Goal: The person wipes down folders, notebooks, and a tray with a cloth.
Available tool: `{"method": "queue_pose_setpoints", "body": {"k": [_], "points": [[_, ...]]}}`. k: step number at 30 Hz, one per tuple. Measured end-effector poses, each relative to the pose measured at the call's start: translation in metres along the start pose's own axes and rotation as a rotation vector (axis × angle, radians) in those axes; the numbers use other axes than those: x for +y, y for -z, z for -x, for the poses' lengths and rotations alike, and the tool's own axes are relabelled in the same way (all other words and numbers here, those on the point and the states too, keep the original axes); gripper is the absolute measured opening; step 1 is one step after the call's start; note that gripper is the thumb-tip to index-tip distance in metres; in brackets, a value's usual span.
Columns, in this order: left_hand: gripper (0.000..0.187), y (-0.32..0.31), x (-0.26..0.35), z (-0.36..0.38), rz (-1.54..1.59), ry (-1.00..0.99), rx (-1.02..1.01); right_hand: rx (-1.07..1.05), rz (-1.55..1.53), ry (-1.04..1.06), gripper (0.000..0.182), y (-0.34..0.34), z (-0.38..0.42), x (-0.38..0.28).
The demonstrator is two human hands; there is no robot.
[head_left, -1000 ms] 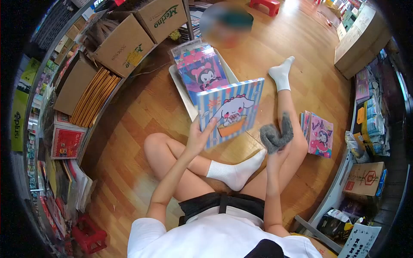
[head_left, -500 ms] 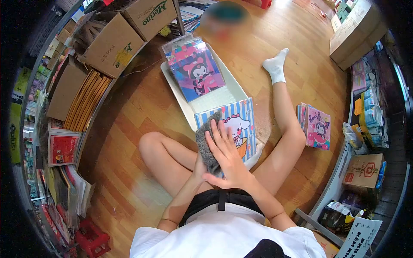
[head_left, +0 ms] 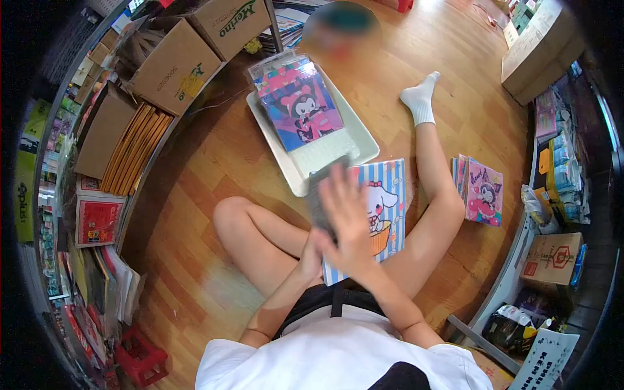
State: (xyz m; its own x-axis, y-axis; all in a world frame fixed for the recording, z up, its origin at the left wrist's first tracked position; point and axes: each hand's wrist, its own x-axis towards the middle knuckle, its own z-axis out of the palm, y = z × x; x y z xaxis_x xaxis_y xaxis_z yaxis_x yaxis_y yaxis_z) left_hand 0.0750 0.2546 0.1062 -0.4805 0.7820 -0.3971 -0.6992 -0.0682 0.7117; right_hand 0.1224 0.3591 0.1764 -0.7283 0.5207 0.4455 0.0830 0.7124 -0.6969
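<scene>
A notebook (head_left: pixel 392 208) with a blue-striped cover and a white cartoon dog is tilted over my lap. My left hand (head_left: pixel 312 258) grips its lower left edge; most of its fingers are hidden behind the notebook and cloth. Across the left part of the cover lies a fuzzy grey cloth (head_left: pixel 320 203). Flat on this cloth rests my right hand (head_left: pixel 350 218), fingers stretched out and blurred by motion. Just beyond the notebook is a white tray (head_left: pixel 357 142) holding notebooks in plastic sleeves (head_left: pixel 302 107), the top one with a pink and purple cartoon cover.
Beside my right knee stands a stack of cartoon notebooks (head_left: pixel 481 195). Shelving with cardboard boxes (head_left: pixel 177 68) curves along the left. More packed goods and a cardboard box (head_left: pixel 551 258) line the right. A red plastic crate (head_left: pixel 140 356) sits at lower left.
The striped notebook has shifted right and toward my body, away from the tray. Both hands and the cloth moved with it, and my right hand is now blurred over the cloth.
</scene>
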Motion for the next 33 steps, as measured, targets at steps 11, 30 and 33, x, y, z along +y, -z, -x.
{"method": "queue_pose_setpoints", "body": {"k": [11,30,33], "points": [[0.067,0.011,0.037,-0.008,0.233,-0.125,-0.112,0.255,0.170,-0.188,0.051,0.005,0.010,0.072],[0.068,-0.001,0.043,-0.022,0.366,-0.210,-0.044,0.073,0.114,-0.072,0.057,-0.010,0.026,0.033],[0.063,0.018,0.038,-0.040,0.825,-0.100,-0.696,-0.158,-0.049,0.099,0.061,-0.020,0.045,-0.013]]}}
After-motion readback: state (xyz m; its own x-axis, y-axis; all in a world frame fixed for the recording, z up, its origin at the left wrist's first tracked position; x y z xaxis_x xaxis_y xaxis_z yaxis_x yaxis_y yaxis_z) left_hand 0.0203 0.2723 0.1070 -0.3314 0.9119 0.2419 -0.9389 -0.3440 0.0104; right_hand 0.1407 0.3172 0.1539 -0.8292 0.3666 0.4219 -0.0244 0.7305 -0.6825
